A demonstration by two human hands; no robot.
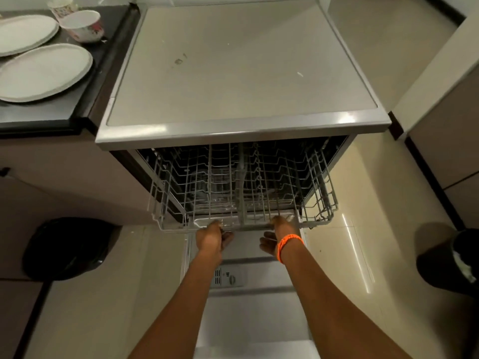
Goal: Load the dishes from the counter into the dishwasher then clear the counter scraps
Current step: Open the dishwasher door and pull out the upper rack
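The dishwasher point(241, 73) stands open, its door point(248, 307) folded down below me. A grey wire rack point(241, 187) is partly drawn out over the door. My left hand point(211, 238) grips the rack's front rail left of centre. My right hand point(278, 234), an orange band on its wrist, grips the same rail right of centre. On the dark counter point(64, 104) at the upper left lie two white oval plates point(44, 72), point(23, 33), with two patterned cups point(84, 25), point(62, 6) behind them.
A black bin point(67, 247) lined with a bag sits on the floor at the left. Another dark bin point(458, 260) is at the right edge. Small scraps and a stain mark the dishwasher top. Cabinet fronts line the right side.
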